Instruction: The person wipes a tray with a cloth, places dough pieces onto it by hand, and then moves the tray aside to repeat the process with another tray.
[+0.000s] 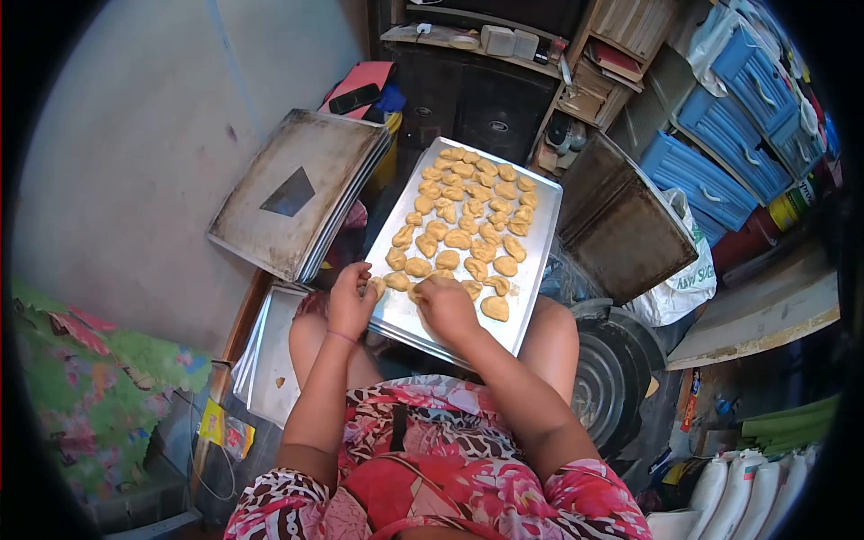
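A silver tray (418,326) rests across the lap, bearing several rows of yellowish dough pieces (457,238). At the tray's near left corner, my left hand (351,299) has its fingers closed round a dough piece (376,286). My right hand (443,304) is over the near rows, its fingers bent down and pressed together on a dough piece (418,292) that they partly cover. Another piece (494,308) lies to the right of my right hand, near the tray's front edge.
Stacked used trays (270,198) stand at the left, topped by a dark diamond-shaped patch. Two dark trays (630,220) lean at the right beside a white sack (684,279). A round black basin (598,378) is by the right knee. Blue drawers (702,175) stand behind.
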{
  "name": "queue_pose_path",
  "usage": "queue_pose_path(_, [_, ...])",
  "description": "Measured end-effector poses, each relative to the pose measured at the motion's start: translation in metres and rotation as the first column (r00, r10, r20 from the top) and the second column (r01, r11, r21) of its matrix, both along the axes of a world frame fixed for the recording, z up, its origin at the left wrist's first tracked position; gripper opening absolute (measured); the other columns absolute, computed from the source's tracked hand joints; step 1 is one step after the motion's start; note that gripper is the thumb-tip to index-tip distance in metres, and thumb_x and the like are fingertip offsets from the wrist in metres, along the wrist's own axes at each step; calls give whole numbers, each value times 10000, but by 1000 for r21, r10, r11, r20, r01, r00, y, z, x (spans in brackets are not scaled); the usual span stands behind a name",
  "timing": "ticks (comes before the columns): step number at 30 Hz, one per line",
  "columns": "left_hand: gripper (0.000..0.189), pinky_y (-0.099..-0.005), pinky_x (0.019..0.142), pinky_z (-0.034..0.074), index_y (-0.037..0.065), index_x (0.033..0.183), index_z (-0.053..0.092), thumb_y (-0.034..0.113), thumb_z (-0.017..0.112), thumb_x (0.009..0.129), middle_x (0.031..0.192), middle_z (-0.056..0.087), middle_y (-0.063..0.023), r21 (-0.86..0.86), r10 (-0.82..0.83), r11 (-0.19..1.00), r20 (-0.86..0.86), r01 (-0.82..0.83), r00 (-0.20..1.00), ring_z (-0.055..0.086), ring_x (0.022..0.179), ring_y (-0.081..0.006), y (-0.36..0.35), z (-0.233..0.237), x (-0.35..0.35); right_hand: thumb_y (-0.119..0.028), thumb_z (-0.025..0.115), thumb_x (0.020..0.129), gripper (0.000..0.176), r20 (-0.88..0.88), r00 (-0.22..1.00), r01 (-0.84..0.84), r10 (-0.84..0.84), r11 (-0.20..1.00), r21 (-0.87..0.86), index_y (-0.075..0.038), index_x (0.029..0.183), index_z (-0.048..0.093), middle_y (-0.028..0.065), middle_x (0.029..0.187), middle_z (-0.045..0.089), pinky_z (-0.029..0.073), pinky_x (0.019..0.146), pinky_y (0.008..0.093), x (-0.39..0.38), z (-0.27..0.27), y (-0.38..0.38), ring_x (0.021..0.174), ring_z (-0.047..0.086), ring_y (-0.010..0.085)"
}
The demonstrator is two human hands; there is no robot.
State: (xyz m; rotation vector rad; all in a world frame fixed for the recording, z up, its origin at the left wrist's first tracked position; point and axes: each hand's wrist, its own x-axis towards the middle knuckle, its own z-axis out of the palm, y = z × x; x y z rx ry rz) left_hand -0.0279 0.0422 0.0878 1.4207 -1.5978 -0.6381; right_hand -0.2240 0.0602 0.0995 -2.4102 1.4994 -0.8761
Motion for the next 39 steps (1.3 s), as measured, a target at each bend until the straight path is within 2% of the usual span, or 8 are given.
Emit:
queue_pose_path(4, [236,-286,700,498,3,998,594,15,631,766,931,621,-121,-61,-125,990,-17,124,992,611,784,-182,17,12,-21,-105,620,726,147,152,986,53,-65,995,84,-52,860,589,134,817,584,462,702,432,-20,23,14,787,580,337])
queue_pose_path(9, [192,-353,740,478,16,964,617,49,643,776,905,624,-133,-175,-246,947,147,270,958,607,818,-290,16,7,-53,-112,624,732,155,118,987,87,-104,986,145,-58,869,574,134,851,589,461,716,432,-37,28,22,813,582,339])
queue_pose_path(11, [202,-380,800,414,50,981,630,106,644,787,939,631,-106,-229,-143,938,425,259,894,575,902,-276,12,8,-57,-112,626,732,153,99,991,77,-89,990,119,-63,868,576,132,849,587,459,715,430,-44,24,25,813,581,338])
queue_pose_path(18, [145,-373,828,362,95,901,661,115,641,759,963,648,-41,-219,-24,961,536,166,844,538,980,-233,11,5,-30,-109,632,739,159,182,983,-20,4,996,86,-79,893,608,115,828,575,453,708,415,-44,0,28,806,577,319])
queue_pose_path(24, [140,-389,835,367,103,893,661,107,624,758,973,646,-35,-228,44,969,541,96,840,541,985,-236,15,13,-32,-112,618,770,212,90,996,-32,26,997,70,-103,979,647,103,848,570,458,716,411,-28,-6,19,819,569,311])
queue_pose_path(26, [187,-397,858,354,103,946,657,107,622,762,1005,637,-44,-263,-119,926,478,271,871,535,989,-244,19,18,-40,-105,616,771,223,146,983,-112,110,994,1,-102,992,643,106,852,569,461,717,408,-24,-8,18,811,572,314])
queue_pose_path(32, [232,-382,873,341,123,966,664,75,633,741,1018,644,-13,-201,-139,926,607,320,783,541,990,-233,17,9,-47,-23,521,776,115,267,963,-19,-31,983,184,-63,883,536,144,846,547,476,662,454,-38,8,23,799,591,356])
queue_pose_path(39, [201,-379,848,392,97,917,655,36,625,728,1008,665,-40,-234,-131,920,574,315,808,578,963,-245,12,0,-45,-5,521,735,138,220,969,-163,116,964,209,-53,848,582,130,865,585,476,732,430,-47,-5,19,859,593,324])
